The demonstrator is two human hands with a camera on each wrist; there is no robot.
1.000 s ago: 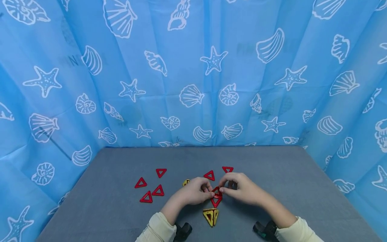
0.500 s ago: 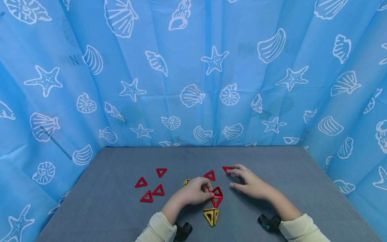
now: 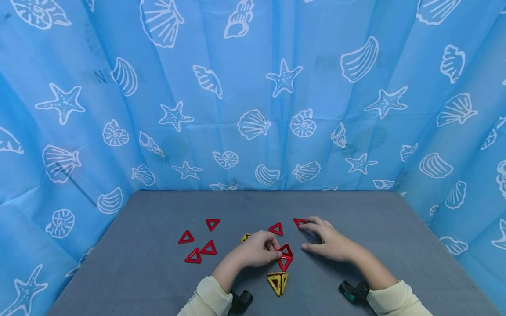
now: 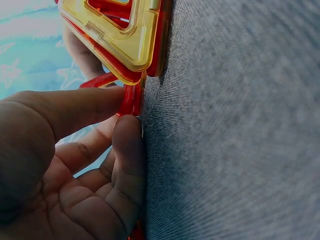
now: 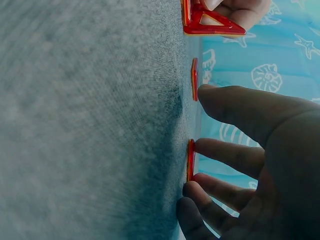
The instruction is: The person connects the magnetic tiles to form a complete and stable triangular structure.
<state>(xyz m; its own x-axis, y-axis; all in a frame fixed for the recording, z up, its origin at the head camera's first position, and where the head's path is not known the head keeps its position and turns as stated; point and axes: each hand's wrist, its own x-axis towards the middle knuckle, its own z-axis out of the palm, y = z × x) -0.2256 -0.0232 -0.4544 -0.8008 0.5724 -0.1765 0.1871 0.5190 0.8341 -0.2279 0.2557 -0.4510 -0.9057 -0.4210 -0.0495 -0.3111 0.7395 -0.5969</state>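
Note:
My left hand [image 3: 257, 250] pinches a red triangular magnetic tile [image 5: 215, 31] between thumb and fingers. That tile stands raised from the tabletop, edge to edge with another red triangle tile [image 3: 289, 263] lying flat. Close in front of this pair is a yellow piece built of triangle tiles [image 3: 284, 281], large at the top of the left wrist view. My right hand [image 3: 330, 239] reaches to a red triangle tile [image 3: 298, 222] at the back right. Its fingertips touch that tile's edge; the thumb stands apart from it and the fingers are spread.
Another red triangle tile [image 3: 281, 229] lies behind the joined pair. Several more lie at the left, including one red tile [image 3: 193, 261] at the front of that group. A small yellow piece [image 3: 245, 237] shows partly behind my left hand. A blue shell-print curtain [image 3: 221, 131] hangs behind the grey table [image 3: 158, 285].
My right hand has let go of the joined red tiles and moved right and back to the separate red tile. The left hand keeps its pinch in the same place.

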